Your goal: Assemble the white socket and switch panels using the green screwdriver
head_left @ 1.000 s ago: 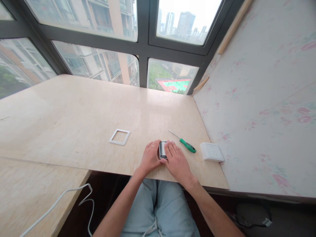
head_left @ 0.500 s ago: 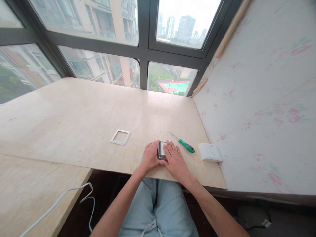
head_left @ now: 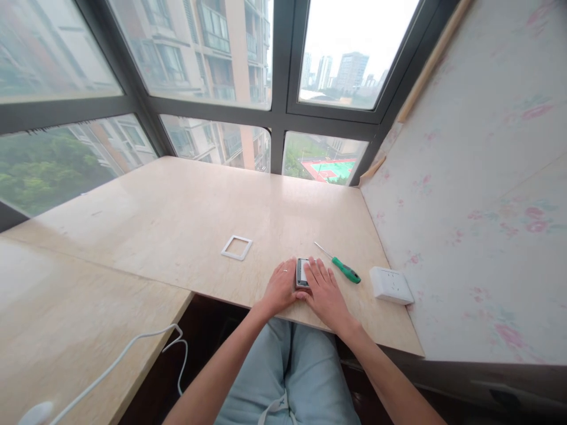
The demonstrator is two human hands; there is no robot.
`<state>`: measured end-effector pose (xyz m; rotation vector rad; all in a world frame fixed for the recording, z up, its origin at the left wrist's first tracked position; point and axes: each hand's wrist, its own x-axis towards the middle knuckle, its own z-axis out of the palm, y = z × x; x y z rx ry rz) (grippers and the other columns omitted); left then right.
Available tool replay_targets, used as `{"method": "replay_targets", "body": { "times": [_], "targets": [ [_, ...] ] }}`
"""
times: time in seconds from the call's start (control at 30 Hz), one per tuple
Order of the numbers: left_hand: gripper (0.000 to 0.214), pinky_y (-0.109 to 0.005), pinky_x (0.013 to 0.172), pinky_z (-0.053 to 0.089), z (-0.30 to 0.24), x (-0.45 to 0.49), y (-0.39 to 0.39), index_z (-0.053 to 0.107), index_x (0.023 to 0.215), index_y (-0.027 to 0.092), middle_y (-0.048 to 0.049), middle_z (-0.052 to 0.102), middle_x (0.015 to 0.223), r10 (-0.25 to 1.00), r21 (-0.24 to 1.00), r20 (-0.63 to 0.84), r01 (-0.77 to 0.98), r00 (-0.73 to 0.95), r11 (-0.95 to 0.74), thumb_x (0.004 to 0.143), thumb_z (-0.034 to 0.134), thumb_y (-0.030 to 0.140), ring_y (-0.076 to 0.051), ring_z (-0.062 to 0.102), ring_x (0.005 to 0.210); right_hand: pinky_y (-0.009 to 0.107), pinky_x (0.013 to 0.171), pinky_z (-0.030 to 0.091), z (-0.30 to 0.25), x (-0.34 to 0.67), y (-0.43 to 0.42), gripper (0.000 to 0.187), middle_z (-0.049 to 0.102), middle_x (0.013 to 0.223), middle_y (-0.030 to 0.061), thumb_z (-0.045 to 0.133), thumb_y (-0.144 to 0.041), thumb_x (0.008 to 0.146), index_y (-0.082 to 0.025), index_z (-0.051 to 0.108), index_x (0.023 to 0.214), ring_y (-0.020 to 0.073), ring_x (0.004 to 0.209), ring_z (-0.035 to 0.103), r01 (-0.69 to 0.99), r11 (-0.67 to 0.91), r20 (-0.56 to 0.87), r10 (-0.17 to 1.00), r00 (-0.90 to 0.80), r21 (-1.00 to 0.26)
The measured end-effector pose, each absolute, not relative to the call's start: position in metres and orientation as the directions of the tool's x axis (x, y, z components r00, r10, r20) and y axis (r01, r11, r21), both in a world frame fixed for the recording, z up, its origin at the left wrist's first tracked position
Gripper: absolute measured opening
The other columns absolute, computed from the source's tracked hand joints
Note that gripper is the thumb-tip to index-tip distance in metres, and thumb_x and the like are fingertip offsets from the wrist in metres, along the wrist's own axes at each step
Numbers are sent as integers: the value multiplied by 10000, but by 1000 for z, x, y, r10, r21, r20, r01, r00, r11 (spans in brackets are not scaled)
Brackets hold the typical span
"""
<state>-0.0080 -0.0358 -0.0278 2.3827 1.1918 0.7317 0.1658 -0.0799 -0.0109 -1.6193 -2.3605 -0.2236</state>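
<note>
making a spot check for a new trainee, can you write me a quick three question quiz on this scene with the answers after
1. True or false: the white square frame is in the left hand.
2. Which lies nearest the white socket box? a) the white cable b) the green-handled screwdriver c) the white square frame
3. Which hand's fingers lie across the face of the small white-and-grey device?

Key:
1. False; it lies on the countertop, apart from both hands.
2. b
3. The right hand.
</note>
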Motion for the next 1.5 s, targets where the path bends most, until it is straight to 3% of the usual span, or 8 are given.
{"method": "replay_targets", "body": {
  "times": [0.17, 0.27, 0.43, 0.6, 0.77, 1.0, 1.23, 1.5],
  "targets": [
    [832, -483, 1140, 356, -24, -42, -32, 260, 1496, 142, -207, 373, 1520, 839, 649, 250, 560, 482, -515, 830, 655, 445, -287, 376, 1415, 591, 1107, 304, -1, 163, -82, 740, 288, 1573, 185, 604, -483, 886, -118, 371, 1487, 378, 1439, 293, 924, 383, 331, 869, -368, 23],
    [703, -466, 1141, 358, -14, -76, -19, 323, 1461, 157, -170, 430, 1491, 889, 658, 271, 602, 370, -452, 855, 595, 386, -258, 408, 1397, 605, 1107, 298, 3, 163, -81, 744, 346, 1542, 208, 653, -452, 859, -109, 399, 1469, 392, 1415, 334, 918, 394, 339, 858, -385, 44],
    [671, -441, 1159, 328, 12, -134, 14, 319, 1459, 132, -154, 441, 1478, 935, 393, 193, 849, 298, -352, 824, 506, 243, -252, 397, 1398, 591, 1103, 322, 3, 167, -77, 729, 397, 1511, 223, 670, -419, 852, -113, 415, 1462, 395, 1403, 356, 899, 437, 332, 843, -423, 37],
    [883, -468, 1169, 271, 34, -173, 38, 313, 1462, 74, -197, 396, 1507, 932, 296, 39, 887, 361, -356, 640, 610, 194, -348, 290, 1446, 571, 1099, 337, 1, 171, -77, 700, 374, 1527, 215, 639, -423, 877, -115, 412, 1463, 386, 1418, 330, 896, 444, 329, 844, -423, 13],
    [978, -467, 1161, 260, 43, -189, 54, 271, 1486, 33, -235, 325, 1538, 902, 221, -132, 899, 411, -377, 594, 632, 208, -356, 250, 1460, 554, 1113, 334, -5, 173, -78, 653, 319, 1565, 179, 586, -415, 915, -119, 404, 1468, 368, 1448, 275, 902, 431, 322, 859, -399, -33],
    [979, -410, 1155, 269, 50, -189, 76, 274, 1504, 92, -180, 340, 1548, 850, 169, -227, 879, 476, -447, 609, 642, 240, -303, 322, 1435, 526, 1158, 299, -19, 176, -77, 599, 317, 1566, 180, 547, -339, 933, -110, 398, 1467, 333, 1491, 160, 838, 518, 443, 801, -403, -173],
    [980, -374, 1076, 365, 61, -190, 95, 384, 1461, 141, -139, 551, 1386, 812, 149, -308, 868, 496, -474, 574, 738, 359, -317, 505, 1276, 516, 1183, 289, -30, 186, -75, 847, 203, 1611, 149, 541, -298, 926, -214, 3, 1575, 276, 1497, 178, 733, 546, 515, 799, -310, -406],
    [1011, -337, 1027, 391, 62, -195, 95, 375, 1457, 76, -176, 562, 1331, 816, 217, -314, 874, 485, -435, 581, 724, 440, -301, 530, 1218, 553, 1160, 301, -40, 193, -69, 950, 305, 1563, 187, 686, -412, 820, -184, 133, 1558, 335, 1442, 314, 668, 350, 399, 913, -86, -657]
  ]
}}
